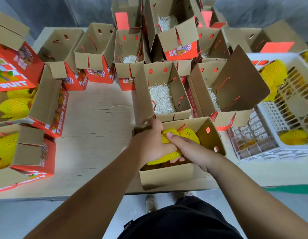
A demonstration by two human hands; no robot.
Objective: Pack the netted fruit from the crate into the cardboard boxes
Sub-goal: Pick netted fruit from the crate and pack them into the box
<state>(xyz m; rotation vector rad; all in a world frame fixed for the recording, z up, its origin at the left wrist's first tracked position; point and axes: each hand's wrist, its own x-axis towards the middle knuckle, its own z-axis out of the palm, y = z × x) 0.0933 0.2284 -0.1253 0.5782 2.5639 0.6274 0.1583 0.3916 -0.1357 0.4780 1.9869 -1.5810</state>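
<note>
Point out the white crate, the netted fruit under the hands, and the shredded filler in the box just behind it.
white crate (253,144): head view, front lattice wall.
netted fruit (189,134): head view, yellow netting.
shredded filler (161,99): head view, middle of the pile.

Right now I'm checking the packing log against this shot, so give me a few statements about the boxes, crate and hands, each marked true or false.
1. Both hands are in the nearest cardboard box, on netted fruit. True: the left hand and right hand both have a grip on the yellow netting.
2. The white plastic crate sits to the person's left. False: it is on the right, with netted fruit inside.
3. The box just behind the nearest one holds pale shredded filler and no fruit. True.
4. The boxes at the left edge are empty. False: yellow netted fruit shows in them.
5. The boxes' outer faces are blue. False: they are red.
</note>
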